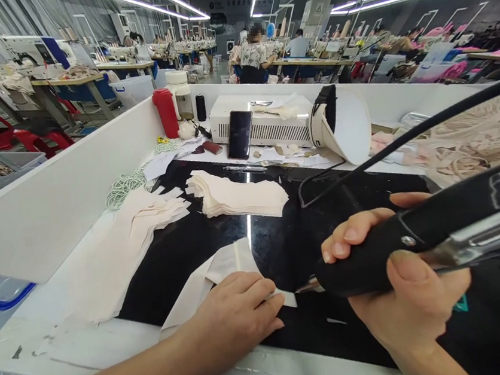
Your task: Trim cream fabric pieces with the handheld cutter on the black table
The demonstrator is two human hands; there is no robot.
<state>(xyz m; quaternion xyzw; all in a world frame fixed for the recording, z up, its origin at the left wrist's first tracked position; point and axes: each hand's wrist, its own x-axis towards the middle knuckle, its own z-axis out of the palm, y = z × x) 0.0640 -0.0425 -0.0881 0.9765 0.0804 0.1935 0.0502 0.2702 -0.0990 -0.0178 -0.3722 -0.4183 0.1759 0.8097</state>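
Observation:
In my right hand (pixel 417 289) is a black corded hand cutter (pixel 358 265) with a metal lever along its side; my fingers wrap round its body. Its thin metal tip (pixel 310 286) points left, close to the narrow end of a cream fabric piece (pixel 232 265). Over that piece lies my left hand (pixel 240 303), fingers bent and close together, holding it against the black glossy work surface (pixel 284 247). Part of the fabric is hidden under the hand. A small pale scrap (pixel 336 321) rests below the tip.
Stacked cream fabric pieces lie behind (pixel 242 194) and at left (pixel 125 244). A phone (pixel 240 134) leans on a white vented box (pixel 264 116). The tool's black cable (pixel 409 154) arches across the right side. Low white walls (pixel 67 172) edge the table; people sit at sewing machines beyond.

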